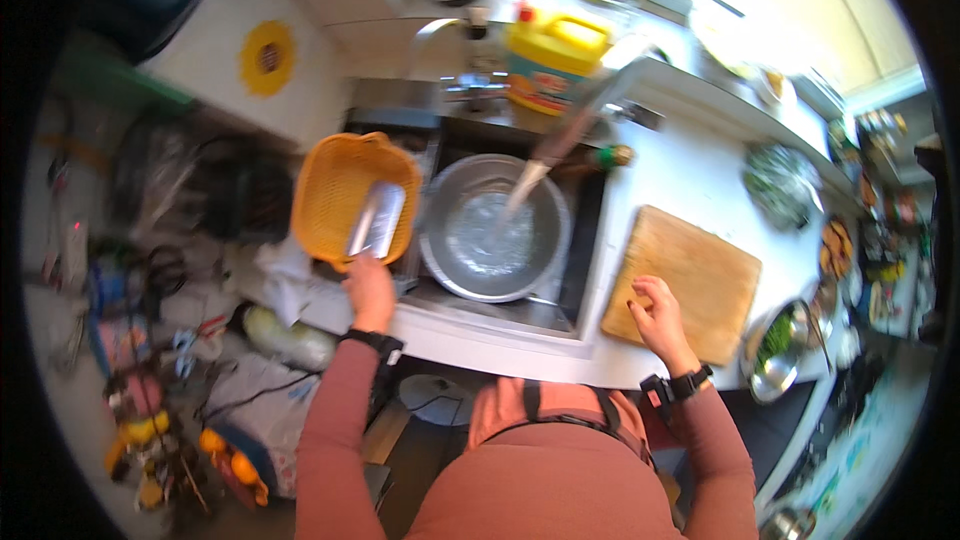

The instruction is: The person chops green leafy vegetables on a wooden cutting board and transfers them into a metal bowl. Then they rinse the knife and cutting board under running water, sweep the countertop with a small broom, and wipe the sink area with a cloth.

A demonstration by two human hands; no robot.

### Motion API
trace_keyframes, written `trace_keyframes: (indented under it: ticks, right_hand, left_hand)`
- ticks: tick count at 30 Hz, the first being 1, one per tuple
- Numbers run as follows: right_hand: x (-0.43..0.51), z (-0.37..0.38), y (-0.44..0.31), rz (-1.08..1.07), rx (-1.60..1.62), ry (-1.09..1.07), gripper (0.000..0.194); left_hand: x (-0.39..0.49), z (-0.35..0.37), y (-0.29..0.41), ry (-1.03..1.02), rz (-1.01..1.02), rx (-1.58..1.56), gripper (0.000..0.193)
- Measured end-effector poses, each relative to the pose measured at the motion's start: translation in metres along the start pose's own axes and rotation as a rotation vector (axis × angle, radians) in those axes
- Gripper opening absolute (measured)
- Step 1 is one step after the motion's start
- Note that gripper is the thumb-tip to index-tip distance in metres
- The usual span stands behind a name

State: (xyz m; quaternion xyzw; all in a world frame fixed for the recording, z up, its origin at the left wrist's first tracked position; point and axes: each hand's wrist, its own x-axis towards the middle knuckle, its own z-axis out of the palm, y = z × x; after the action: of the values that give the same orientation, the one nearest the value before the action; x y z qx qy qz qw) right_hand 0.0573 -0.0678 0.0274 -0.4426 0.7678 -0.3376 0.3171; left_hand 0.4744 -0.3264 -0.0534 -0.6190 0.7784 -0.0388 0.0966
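Note:
My left hand (370, 291) grips the near end of what looks like a cleaver, its broad shiny blade (379, 221) lying over the orange plastic basket (319, 214). The handle is hidden by my fingers, at the basket's near rim. To the right, a round metal basin (433, 259) sits in the sink (480, 319). Water pours into it from a long tap (566, 127). My right hand (660, 311) is over the wooden cutting board (701, 270), with fingers bent and apart and nothing in them.
Behind the sink stands a yellow jug (559, 52) with a red cap. A green-capped bottle (615, 157) lies at the sink's right edge. Bagged greens (782, 184) and a metal bowl (772, 379) with chopped greens flank the board's right side. A white napa cabbage (289, 337) lies lower left.

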Motion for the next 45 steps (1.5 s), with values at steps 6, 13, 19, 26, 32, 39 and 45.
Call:
trace_keyframes:
  ticks: [6,13,19,26,32,39,45]
  right_hand:
    - [-0.05,-0.076,0.121,0.4,-0.486,0.412,0.045]
    - [-0.07,-0.116,0.205,0.807,-0.432,0.444,0.064]
    - [-0.088,-0.129,0.231,0.789,-0.296,0.432,0.073]
    - [-0.095,-0.124,0.217,0.759,-0.326,0.347,0.085]
    - [-0.089,-0.124,0.193,0.841,-0.402,0.341,0.093]
    - [-0.08,-0.126,0.211,0.885,-0.513,0.429,0.076]
    - [-0.089,-0.136,0.229,0.965,0.416,0.589,0.059]
  left_hand:
    - [-0.004,-0.066,0.038,-0.147,0.084,0.079,0.026]
    - [-0.043,-0.158,0.216,0.024,0.716,-0.756,0.032]
    - [0.042,-0.193,0.399,0.333,0.849,-0.477,0.055]
    - [0.102,-0.178,0.453,0.227,0.897,-0.019,0.045]
    - [0.037,-0.174,0.412,0.424,0.804,-0.496,0.046]
    - [-0.09,-0.089,0.357,-0.569,0.251,-0.759,0.054]
    - [-0.085,-0.076,0.333,-0.725,0.095,-1.007,0.054]
